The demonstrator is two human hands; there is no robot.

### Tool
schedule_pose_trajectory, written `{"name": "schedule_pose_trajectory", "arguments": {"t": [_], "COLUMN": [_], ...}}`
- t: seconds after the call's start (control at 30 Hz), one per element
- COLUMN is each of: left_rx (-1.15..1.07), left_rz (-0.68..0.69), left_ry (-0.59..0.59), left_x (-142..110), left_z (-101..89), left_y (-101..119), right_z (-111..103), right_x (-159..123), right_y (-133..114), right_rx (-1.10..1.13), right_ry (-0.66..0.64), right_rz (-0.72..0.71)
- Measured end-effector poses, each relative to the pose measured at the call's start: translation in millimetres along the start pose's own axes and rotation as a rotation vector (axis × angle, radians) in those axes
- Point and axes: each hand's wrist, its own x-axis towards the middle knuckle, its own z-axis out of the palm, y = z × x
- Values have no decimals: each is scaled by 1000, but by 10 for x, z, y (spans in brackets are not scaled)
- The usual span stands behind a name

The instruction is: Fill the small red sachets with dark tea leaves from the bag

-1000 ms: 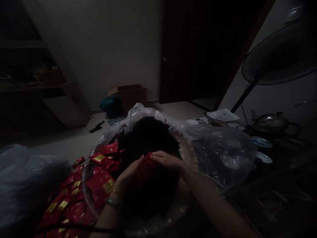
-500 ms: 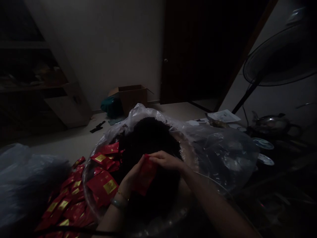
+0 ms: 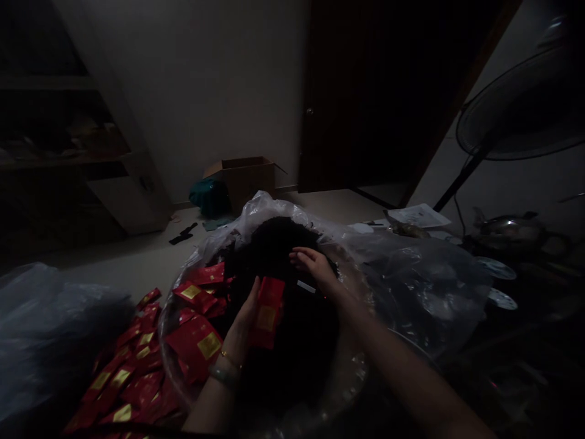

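Observation:
My left hand (image 3: 250, 311) is closed round a red packet (image 3: 269, 311) with a gold label, held upright over a dark heap (image 3: 278, 241) of loose, fine material. The heap fills a round container lined with clear plastic (image 3: 262, 204). My right hand (image 3: 314, 267) is apart from the packet, over the heap's right side. Its fingers are stretched out and slightly bent, with nothing seen in them. Just below it shows a thin pale strip (image 3: 306, 286), with a tiny red spot beside it. What the strip belongs to is too dark to tell.
Several red packets (image 3: 194, 353) lie inside the container's left side, and more red packets (image 3: 137, 366) pile up outside it. A clear bag (image 3: 55, 323) is at far left, a cardboard box (image 3: 249, 180) behind. To the right stand a kettle (image 3: 507, 231) and a fan (image 3: 516, 116).
My right hand has let go of the packet and moved up and right over the heap. The left hand keeps the packet, now turned so its gold label shows. The pale strip has come into view.

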Motion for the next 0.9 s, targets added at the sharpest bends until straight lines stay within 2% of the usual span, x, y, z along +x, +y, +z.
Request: {"name": "schedule_pose_trajectory", "arguments": {"t": [0.1, 0.17, 0.23, 0.3, 0.43, 0.57, 0.7, 0.8, 0.9], "left_rx": [-84, -158, -204, -222, -232, -222, -212, -214, -207], "left_rz": [44, 78, 135, 181, 180, 179, 219, 222, 221], "left_ry": [25, 45, 66, 88, 143, 165, 185, 174, 142], "left_x": [-6, 1, 8, 8, -20, -54, -51, -34, -33], "left_z": [23, 12, -4, -13, 7, 47, 37, -11, -49], "left_y": [94, 134, 156, 168, 194, 224, 215, 192, 182], "right_z": [8, 81, 183, 277, 361, 351, 334, 305, 254], "right_x": [437, 739, 1014, 1238, 1467, 1369, 1034, 748, 548], "right_y": [159, 193, 179, 153, 178, 249, 294, 363, 427], "right_rx": [-287, -513, -719, -880, -1132, -1215, -1203, -1078, -851], "right_ry": [204, 261, 248, 180, 63, 80, 32, -91, -318], "right_rz": [-51, -128, -126, -73, 30, -25, -106, -146, -180]}}
